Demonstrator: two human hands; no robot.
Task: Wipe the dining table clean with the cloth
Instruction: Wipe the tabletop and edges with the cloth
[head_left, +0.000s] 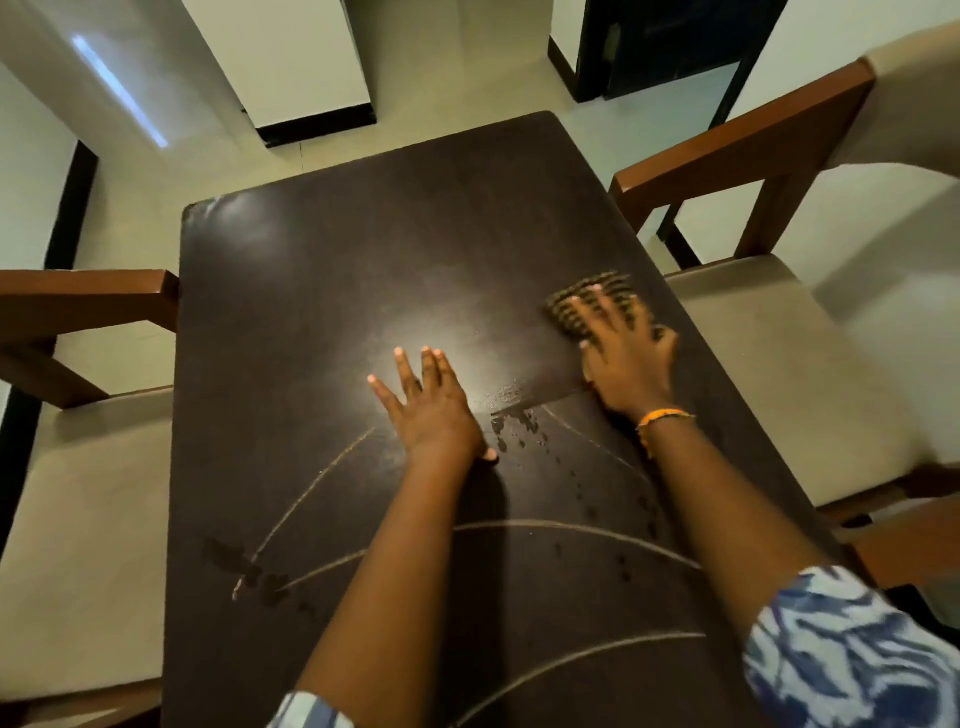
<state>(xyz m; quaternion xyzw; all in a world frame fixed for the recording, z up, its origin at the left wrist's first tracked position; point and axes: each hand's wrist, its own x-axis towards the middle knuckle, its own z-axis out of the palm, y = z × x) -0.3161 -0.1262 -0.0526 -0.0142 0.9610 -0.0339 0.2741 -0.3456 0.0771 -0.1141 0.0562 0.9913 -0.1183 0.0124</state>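
Pressing flat-fingered on the mostly hidden, blurred cloth (587, 306), the right hand (621, 358) works beside the left hand (434, 410), splayed flat on the table (311, 291).

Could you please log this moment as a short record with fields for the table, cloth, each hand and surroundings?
table: dark dining table, wet droplets and curved streaks on the near part
cloth: striped cloth, flat on the table near its right edge
right hand: right hand presses on the cloth, fingers spread
left hand: left hand flat on bare tabletop, holding nothing
surroundings: chair at right, chair at left
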